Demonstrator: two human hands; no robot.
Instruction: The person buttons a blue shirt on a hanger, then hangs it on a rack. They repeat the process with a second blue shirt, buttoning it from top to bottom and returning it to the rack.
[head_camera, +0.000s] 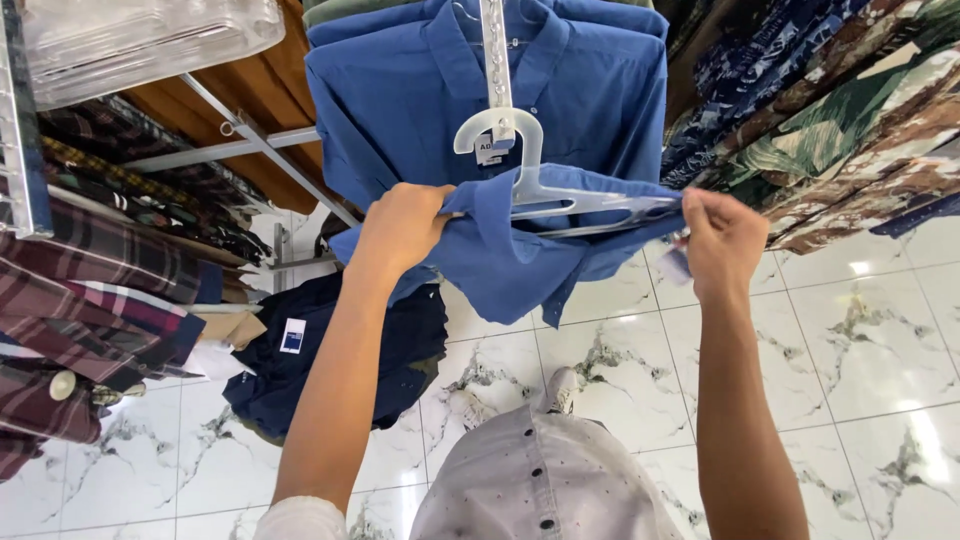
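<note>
Left hand (400, 228) is clamped on the near shoulder of the blue shirt (500, 255), fingers curled over cloth and what looks like the left tip of the grey hanger (545, 190). Right hand (722, 240) is pinched shut on the other end, thumb and fingers closed on the shirt's edge at the hanger's right arm, with a small tag peeking out just under the knuckles. So both grips are closed, one at each end, and the shirt hangs stretched between them, sagging a little in the middle.

The hanger's hook sits just above and between the hands, against the slotted white display bar (495, 60). Behind it another blue shirt hangs flat on the same bar.

To my eye, the thing to get right here is keeping both ends level, so the cloth does not slide off the hanger arm, and holding the fabric and plastic together rather than the fabric alone. The right side looks the looser hold; a firmer pinch there would steady it.

Further out: plaid shirts (90, 290) on the rack to the left, a dark navy garment (330, 360) slumped low beside them, patterned shirts (830, 110) stacked on the right, and marbled white floor tiles (870, 340) below.
</note>
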